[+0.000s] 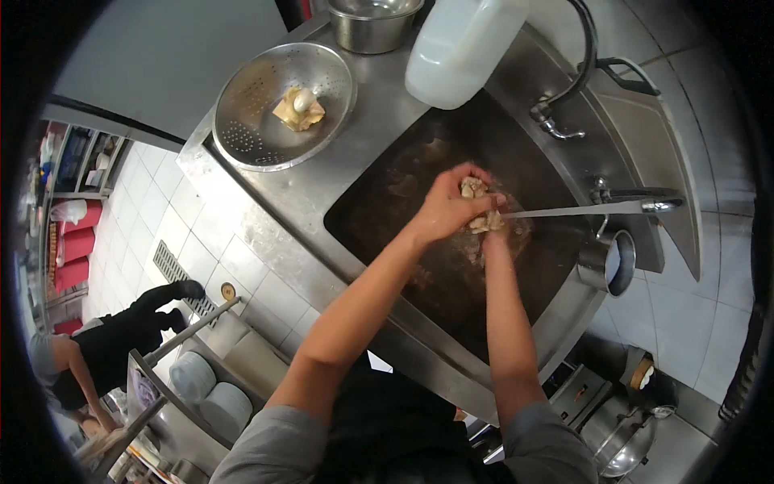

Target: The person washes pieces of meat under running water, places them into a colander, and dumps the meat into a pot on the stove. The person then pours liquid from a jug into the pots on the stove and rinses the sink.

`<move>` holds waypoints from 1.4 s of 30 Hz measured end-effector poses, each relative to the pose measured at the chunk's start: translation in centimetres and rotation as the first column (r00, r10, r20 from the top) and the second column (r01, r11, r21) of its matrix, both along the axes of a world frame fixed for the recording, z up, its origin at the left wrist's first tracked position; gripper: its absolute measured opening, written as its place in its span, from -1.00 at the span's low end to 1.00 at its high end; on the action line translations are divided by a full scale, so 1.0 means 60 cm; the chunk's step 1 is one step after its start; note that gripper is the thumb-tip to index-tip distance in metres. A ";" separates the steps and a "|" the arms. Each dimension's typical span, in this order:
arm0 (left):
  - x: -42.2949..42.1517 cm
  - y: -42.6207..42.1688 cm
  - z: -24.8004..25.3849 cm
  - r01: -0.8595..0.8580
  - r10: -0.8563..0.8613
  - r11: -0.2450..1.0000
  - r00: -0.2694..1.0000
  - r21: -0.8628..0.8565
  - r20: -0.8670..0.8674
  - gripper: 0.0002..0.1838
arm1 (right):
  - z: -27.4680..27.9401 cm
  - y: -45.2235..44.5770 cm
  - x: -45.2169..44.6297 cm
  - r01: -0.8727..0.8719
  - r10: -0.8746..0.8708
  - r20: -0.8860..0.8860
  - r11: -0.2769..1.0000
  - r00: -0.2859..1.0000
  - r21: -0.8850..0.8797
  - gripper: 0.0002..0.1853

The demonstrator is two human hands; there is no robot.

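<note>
Over the dark water of the sink, my left hand (451,203) is closed around a pale, lumpy piece of what looks like meat (475,188). My right hand (494,237) meets it from below and grips the lower part of the same piece; most of its fingers are hidden. A stream of water (568,211) from the tap (663,206) hits the piece and my hands. The sink (355,189) holds murky brown water with blurred, pale shapes under the surface.
A perforated steel colander (242,121) with a yellowish piece and a white round one stands left of the sink. Behind are a steel pot (375,28) and a white plastic jug (459,56). A second faucet (556,121) and small pot (592,266) flank the right. Another person (97,355) stands far left.
</note>
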State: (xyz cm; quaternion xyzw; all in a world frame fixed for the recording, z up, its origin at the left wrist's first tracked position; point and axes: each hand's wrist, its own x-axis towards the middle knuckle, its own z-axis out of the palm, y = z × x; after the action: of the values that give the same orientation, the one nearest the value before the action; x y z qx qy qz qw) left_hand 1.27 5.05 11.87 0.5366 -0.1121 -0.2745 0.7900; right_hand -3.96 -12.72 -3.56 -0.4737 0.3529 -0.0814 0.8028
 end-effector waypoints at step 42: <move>-0.032 -0.096 -0.226 0.275 -0.248 0.961 0.879 0.009 -0.407 -0.75 | 0.097 0.009 -0.127 0.112 -0.122 -0.114 0.990 0.986 -0.092 -0.37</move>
State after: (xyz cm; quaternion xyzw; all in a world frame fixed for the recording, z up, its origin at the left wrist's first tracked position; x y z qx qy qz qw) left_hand -0.68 -0.73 -1.67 0.4747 -0.0097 -0.4865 0.7334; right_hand -11.56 -12.17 2.28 -0.4899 0.4236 -0.1147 0.7532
